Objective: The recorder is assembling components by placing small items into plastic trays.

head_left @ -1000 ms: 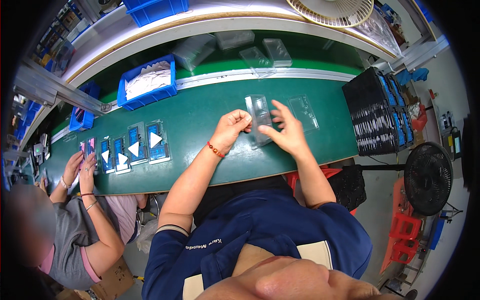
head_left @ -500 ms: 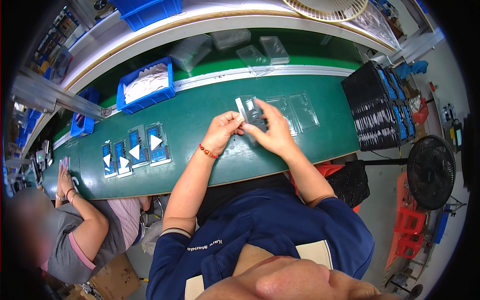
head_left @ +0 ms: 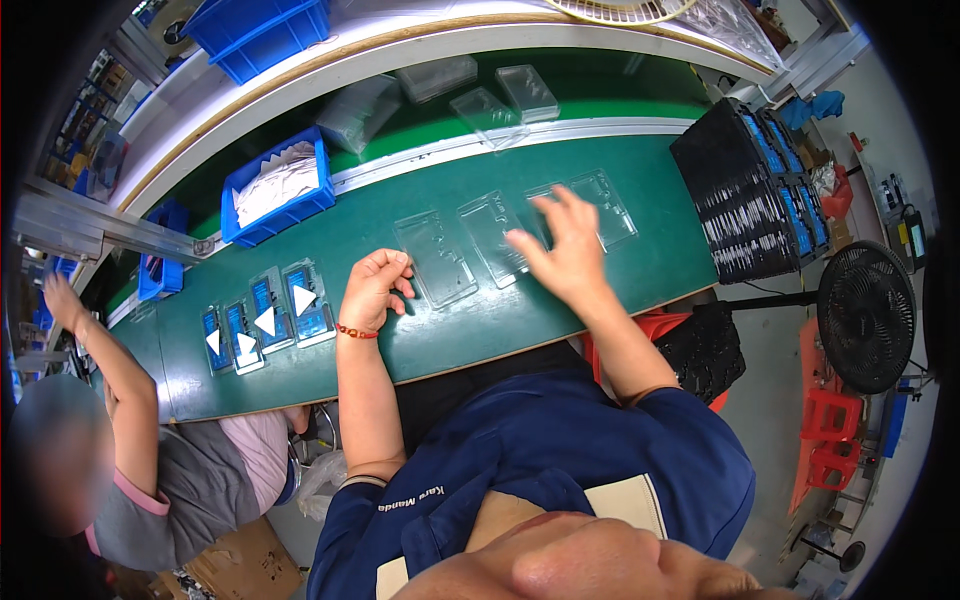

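My left hand (head_left: 374, 288) hovers over the green bench top beside the leftmost clear plastic tray (head_left: 437, 262). Its fingers are curled and the thumb meets the index finger; whatever may be in the pinch is too small to make out. To its right, my right hand (head_left: 568, 245) has its fingers spread, with nothing visible in it. Beneath and around that hand lie more clear moulded trays: one tray (head_left: 489, 238) just left of it, another partly covered by the fingers, and the rightmost tray (head_left: 612, 208). Left of my left hand stand several blue-faced packs (head_left: 268, 310) bearing white triangles.
A blue bin (head_left: 322, 182) of white slips stands behind the packs. More clear trays (head_left: 526, 95) lie under the shelf. A tall stack of black trays (head_left: 715, 200) rises at the right, near a black fan (head_left: 865, 315). A co-worker (head_left: 190, 480) sits at the left.
My hands have moved apart, and the clear piece they held is released. Two clear trays now show on the bench left of my right hand. The co-worker's arm has lifted.
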A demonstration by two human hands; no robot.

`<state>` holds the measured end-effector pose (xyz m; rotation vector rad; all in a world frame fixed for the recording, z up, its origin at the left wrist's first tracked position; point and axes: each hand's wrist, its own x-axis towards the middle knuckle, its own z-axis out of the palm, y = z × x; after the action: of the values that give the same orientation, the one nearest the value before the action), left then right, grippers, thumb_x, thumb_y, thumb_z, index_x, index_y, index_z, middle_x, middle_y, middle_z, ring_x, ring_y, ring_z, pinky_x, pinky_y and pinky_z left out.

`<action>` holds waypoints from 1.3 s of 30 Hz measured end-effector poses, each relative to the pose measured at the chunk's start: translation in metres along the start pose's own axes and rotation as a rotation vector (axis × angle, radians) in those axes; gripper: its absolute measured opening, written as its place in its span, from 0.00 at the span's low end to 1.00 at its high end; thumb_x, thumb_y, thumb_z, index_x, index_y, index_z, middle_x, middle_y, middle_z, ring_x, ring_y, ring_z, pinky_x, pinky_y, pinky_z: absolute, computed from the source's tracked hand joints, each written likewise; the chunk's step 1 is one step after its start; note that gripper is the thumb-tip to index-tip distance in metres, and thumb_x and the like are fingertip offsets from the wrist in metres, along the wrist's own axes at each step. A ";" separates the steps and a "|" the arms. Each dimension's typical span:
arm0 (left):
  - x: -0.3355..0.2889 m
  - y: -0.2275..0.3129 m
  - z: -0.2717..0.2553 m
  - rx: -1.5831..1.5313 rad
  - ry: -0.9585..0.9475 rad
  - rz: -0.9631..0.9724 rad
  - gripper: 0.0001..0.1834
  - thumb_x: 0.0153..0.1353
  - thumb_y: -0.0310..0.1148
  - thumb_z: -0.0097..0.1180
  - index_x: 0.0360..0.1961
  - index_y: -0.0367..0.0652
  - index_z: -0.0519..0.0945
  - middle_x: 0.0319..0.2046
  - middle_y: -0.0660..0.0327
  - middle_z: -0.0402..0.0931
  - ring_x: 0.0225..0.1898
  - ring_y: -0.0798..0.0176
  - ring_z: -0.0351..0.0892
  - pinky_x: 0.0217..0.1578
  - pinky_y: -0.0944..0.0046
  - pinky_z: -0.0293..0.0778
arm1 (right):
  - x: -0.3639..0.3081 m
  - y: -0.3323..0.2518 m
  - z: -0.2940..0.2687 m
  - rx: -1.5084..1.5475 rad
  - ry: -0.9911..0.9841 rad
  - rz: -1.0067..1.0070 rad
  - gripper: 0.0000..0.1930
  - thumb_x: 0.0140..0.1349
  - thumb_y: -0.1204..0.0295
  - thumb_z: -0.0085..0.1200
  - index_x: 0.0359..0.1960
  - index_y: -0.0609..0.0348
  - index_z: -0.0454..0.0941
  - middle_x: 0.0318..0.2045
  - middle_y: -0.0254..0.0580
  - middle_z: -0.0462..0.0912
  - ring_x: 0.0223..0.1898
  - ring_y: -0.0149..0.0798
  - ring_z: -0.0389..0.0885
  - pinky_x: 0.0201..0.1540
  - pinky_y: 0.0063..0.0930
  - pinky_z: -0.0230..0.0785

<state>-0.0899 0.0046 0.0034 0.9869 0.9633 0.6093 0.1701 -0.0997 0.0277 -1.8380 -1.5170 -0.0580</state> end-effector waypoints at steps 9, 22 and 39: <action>-0.001 -0.001 0.030 0.506 0.263 0.153 0.18 0.61 0.32 0.58 0.50 0.33 0.74 0.19 0.65 0.72 0.12 0.73 0.70 0.09 0.70 0.63 | -0.013 0.083 -0.018 -0.413 -0.003 0.237 0.36 0.59 0.47 0.52 0.60 0.65 0.67 0.57 0.60 0.68 0.54 0.57 0.66 0.57 0.48 0.59; 0.005 -0.015 0.014 0.549 0.362 0.246 0.18 0.61 0.30 0.58 0.51 0.37 0.73 0.15 0.66 0.68 0.11 0.73 0.65 0.11 0.69 0.59 | 0.032 0.087 -0.160 -0.516 0.435 -0.039 0.18 0.56 0.63 0.57 0.45 0.60 0.75 0.40 0.49 0.79 0.41 0.54 0.75 0.44 0.47 0.67; 0.008 -0.015 0.008 0.367 0.313 0.177 0.12 0.65 0.34 0.53 0.43 0.36 0.75 0.19 0.65 0.70 0.09 0.74 0.64 0.05 0.73 0.56 | 0.095 0.288 -0.331 -0.681 0.123 0.272 0.33 0.52 0.40 0.58 0.16 0.63 0.68 0.23 0.46 0.68 0.30 0.46 0.70 0.34 0.38 0.64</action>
<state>-0.0789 0.0010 -0.0120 1.3385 1.3042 0.7671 0.5811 -0.2129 0.1675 -2.5001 -1.2265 -0.6101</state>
